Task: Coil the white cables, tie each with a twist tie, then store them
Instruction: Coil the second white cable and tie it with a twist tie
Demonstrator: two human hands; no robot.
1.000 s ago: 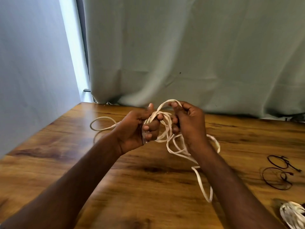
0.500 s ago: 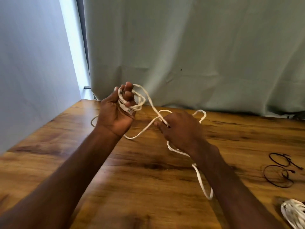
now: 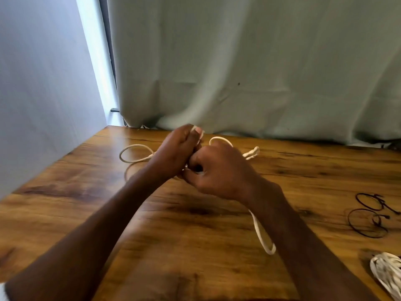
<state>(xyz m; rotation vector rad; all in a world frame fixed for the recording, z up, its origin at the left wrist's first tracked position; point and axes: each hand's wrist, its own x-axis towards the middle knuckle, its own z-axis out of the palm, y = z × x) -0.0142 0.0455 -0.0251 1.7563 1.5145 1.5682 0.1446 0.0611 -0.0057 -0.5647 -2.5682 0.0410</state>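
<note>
With both the left hand (image 3: 173, 152) and right hand (image 3: 213, 172) curled around the white cable (image 3: 263, 237) near the table's (image 3: 195, 246) far edge, each new loop should match the last, kept flat and untwisted.

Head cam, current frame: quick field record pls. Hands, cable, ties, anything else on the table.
left hand: grips white cable, strand over fingertips
right hand: grip curled on same cable, touching left hand
white cable: loose loops trail on wooden table both sides
twist ties: two black loops, right, untouched
coiled white cable: bundle at lower right edge
backdrop: grey-green curtain
</note>
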